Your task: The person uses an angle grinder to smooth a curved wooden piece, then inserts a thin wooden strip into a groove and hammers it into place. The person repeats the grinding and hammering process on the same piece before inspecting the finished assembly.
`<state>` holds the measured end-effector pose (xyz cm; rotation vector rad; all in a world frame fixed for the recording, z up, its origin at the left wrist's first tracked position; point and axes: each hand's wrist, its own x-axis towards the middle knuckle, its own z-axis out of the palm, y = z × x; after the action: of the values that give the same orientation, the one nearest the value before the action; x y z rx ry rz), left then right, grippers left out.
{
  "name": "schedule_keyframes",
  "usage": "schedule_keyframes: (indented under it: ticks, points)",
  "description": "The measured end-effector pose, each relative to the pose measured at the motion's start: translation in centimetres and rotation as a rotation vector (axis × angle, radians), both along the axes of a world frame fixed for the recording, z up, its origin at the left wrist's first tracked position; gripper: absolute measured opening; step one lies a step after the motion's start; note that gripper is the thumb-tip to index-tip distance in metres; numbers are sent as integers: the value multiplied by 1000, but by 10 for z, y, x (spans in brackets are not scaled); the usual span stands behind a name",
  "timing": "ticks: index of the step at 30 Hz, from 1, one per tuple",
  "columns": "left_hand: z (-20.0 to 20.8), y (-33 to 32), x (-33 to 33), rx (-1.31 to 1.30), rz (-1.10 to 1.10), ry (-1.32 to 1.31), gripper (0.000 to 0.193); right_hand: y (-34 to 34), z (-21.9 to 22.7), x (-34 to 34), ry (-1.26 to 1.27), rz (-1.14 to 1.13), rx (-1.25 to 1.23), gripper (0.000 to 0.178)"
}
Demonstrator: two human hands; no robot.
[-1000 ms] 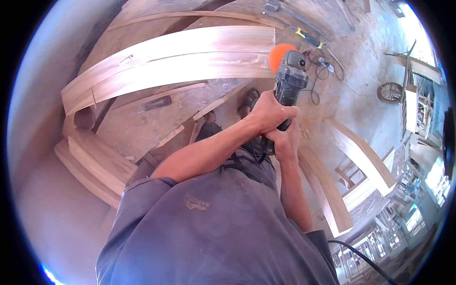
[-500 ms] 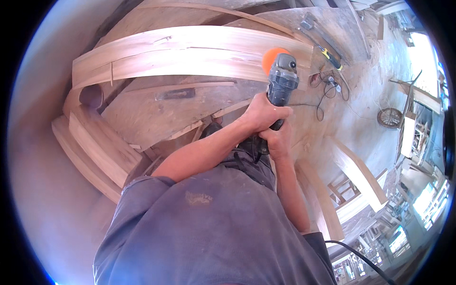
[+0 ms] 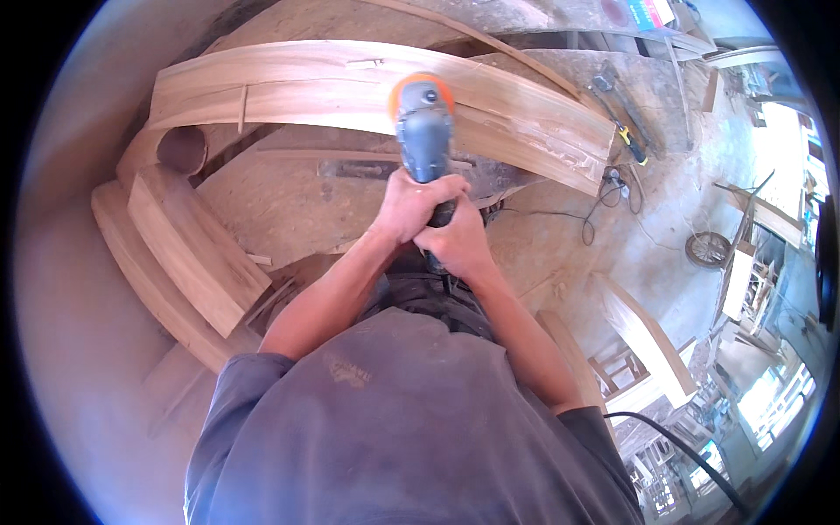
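Note:
Both my hands hold a grey angle grinder (image 3: pixel 426 144) with an orange disc (image 3: pixel 444 91). My left hand (image 3: pixel 409 203) wraps round its body, and my right hand (image 3: pixel 457 238) grips the rear handle just behind. The grinder's head lies over the middle of a long, curved wooden plank (image 3: pixel 289 83); I cannot tell from above whether the disc touches the wood. Rougher, splintered grain shows on the plank's right part. A thin wooden strip (image 3: pixel 242 108) lies across its left part.
Curved wooden pieces (image 3: pixel 188 241) are stacked at the left, near a round dark opening (image 3: pixel 182 150). A hammer (image 3: pixel 605 85) and a yellow-and-black handled tool (image 3: pixel 630 144) lie at the upper right. A cord (image 3: pixel 588 223) coils on the floor. Thick boards (image 3: pixel 647 337) stand at the lower right.
The grinder, held in both hands, has moved left along the plank, from near its right end to its middle. The view has shifted, uncovering more of the plank's right end.

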<state>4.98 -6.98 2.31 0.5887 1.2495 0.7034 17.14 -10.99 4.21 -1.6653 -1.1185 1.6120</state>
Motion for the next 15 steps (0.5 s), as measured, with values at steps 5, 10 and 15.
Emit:
schedule_keyframes:
  ticks: [5,10,15]
  points:
    - [8,-1,-5,-29,55,-52,21,0,2,-6,-23,-3,-6,50]
    - [4,-8,36,-34,-14,-34,22,-18,-4,29,-116,-64,-47,53]
    - [1,-16,81,-35,-126,-17,23,-31,1,75,-149,-101,-86,61]
